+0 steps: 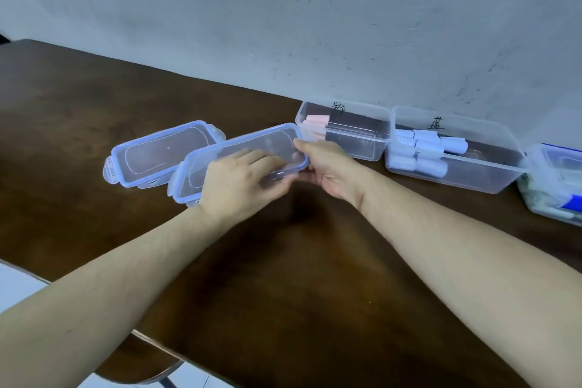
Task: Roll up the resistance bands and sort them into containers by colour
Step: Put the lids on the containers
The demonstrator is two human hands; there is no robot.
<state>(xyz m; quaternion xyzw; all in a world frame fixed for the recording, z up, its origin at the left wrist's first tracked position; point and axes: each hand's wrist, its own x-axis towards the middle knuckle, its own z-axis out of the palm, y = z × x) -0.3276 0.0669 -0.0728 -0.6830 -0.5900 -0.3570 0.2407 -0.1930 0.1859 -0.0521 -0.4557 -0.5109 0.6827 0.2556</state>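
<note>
Head view: looked down on a dark brown wooden table [283, 277] set against a pale grey speckled wall [283, 25]. Both bare forearms reached in from the near edge. Left hand [239, 181] curled over the near right corner of a clear plastic lid with a blue rim [220, 164], fingers on top, thumb seemingly below the edge. Right hand [327, 167] gripped the same lid at its right end, thumb along the far rim, fingers underneath. Lid tilted, right end raised off the table, left end low near the wood. Second clear lid with a blue rim and side clips [157, 156] lay flat just behind and to the left, partly overlapped by the held one. Further right, against the wall, an open clear rectangular plastic container marked with a handwritten character [362, 138], a few rolled pink resistance bands [316, 124] packed at its left end. Just beside it, touching or nearly so, a second open clear container with another handwritten mark [491, 173], rolled pale blue resistance bands [419, 151] stacked in its left half. At the right edge, a third clear container with a blue-rimmed lid on top [557, 186], cut off by the frame; contents too blurred to name. White surface [19, 287] glimpsed at the lower left beyond the table edge.
</note>
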